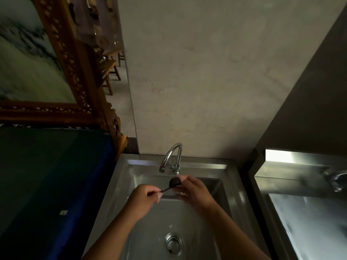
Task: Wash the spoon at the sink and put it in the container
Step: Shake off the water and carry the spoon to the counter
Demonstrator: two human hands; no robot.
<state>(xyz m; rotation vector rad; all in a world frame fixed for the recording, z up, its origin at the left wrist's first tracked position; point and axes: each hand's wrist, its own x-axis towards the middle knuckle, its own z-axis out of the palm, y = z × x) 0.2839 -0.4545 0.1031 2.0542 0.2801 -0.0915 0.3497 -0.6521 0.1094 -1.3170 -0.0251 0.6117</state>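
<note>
Closest to the camera there's the round metal drain (173,243) at the bottom of the stainless steel sink (120,177), with both bare forearms reaching in over it. A bit further up, the left hand (145,195) has its fingers curled in and pinched on the tail end of a thin dark spoon (171,183), so the handle sticks out of the grip up and to the right, and the bowl sits clear of that hand. The right hand (193,188) is at the bowl end, fingertips touching the dark bowl, with the other fingers loosely bent, kinda blurry so I can't say how hard it's pressing. The spoon is held in the air over the basin, just below and in front of the chrome faucet (173,156). Can't tell if water's running. Behind that is a pale blotchy wall (216,72), and off left a carved wooden frame (75,72).
</note>
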